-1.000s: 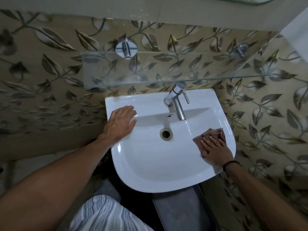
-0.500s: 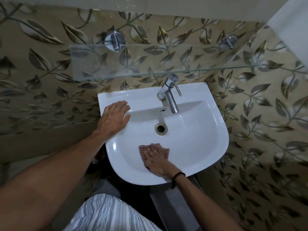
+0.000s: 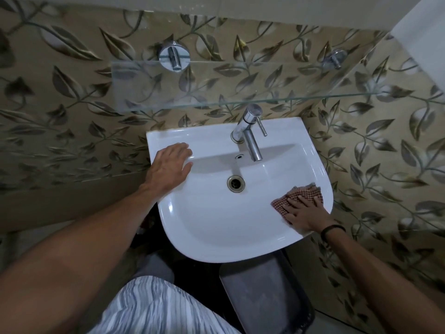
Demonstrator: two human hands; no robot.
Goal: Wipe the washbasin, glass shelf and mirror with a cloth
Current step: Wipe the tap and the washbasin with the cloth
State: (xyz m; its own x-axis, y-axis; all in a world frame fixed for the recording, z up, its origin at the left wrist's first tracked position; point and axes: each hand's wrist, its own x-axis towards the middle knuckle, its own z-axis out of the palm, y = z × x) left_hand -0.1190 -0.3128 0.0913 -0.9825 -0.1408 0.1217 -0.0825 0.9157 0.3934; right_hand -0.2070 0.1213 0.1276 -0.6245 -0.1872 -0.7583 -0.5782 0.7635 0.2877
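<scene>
The right hand [image 3: 304, 213] lies flat with straight fingers, pressing the checked cloth [image 3: 305, 190] onto the washbasin [image 3: 216, 225] at four o'clock from the drain [image 3: 236, 183]. The left hand [image 3: 168, 165] rests open on the rim at ten o'clock. The glass shelf [image 3: 216, 85] hangs at twelve, above the tap [image 3: 250, 131].

A home bathroom — white washbasin [image 3: 216, 227], chrome tap [image 3: 250, 138], glass shelf [image 3: 216, 85], leaf-patterned tiles [image 3: 385, 153].
</scene>
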